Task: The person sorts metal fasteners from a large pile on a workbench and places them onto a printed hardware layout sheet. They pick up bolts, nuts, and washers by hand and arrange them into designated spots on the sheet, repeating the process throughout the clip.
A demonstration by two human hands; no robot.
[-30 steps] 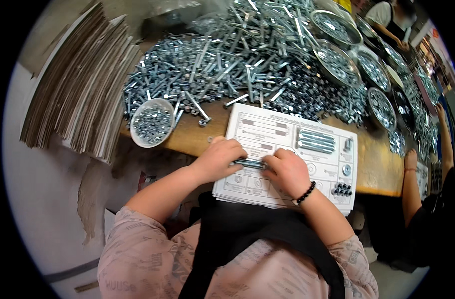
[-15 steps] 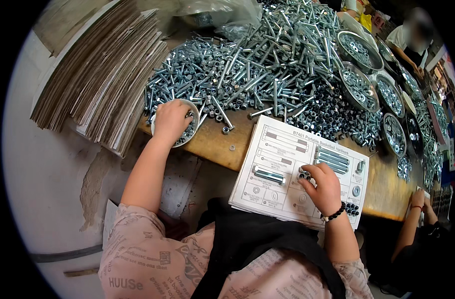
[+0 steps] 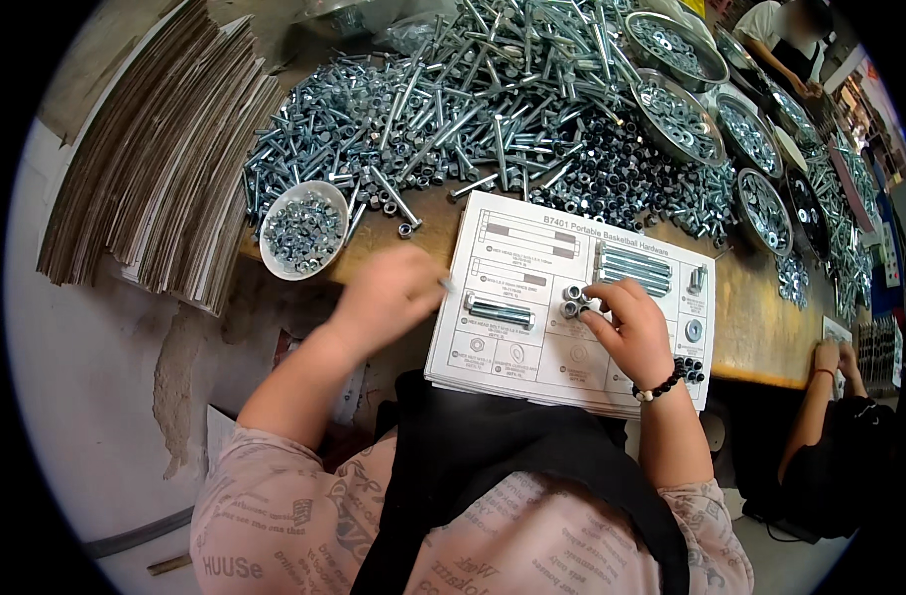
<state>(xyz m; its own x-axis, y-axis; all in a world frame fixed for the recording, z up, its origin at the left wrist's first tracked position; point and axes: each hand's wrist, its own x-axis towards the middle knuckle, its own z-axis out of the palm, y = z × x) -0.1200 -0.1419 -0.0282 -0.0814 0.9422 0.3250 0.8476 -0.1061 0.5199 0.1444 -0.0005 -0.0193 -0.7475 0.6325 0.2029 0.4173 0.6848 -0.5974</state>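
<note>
My left hand [image 3: 398,293], blurred by motion, is over the table edge at the sheet's left side. A small shiny metal piece shows at its closed fingertips, too blurred to name surely. On the printed white sheet stack [image 3: 602,382], my right hand [image 3: 631,327] pinches around several lock nuts [image 3: 574,301]. Left of them lie bolts [image 3: 500,310] side by side; longer bolts [image 3: 633,268] rest above. A short bolt [image 3: 697,279], a washer [image 3: 693,330] and several black nuts [image 3: 692,369] sit at the right. A white bowl [image 3: 265,243] of small hardware stands left.
A big heap of bolts and nuts [image 3: 443,109] covers the back of the wooden table [image 3: 374,260]. Metal bowls of washers [image 3: 678,117] stand at the right. Stacked cardboard sheets [image 3: 156,159] are far left. Another person's hands [image 3: 836,357] work at right.
My left hand has come out of the white bowl and moved right toward the sheet. My right hand stays at the nuts. The view has shifted slightly.
</note>
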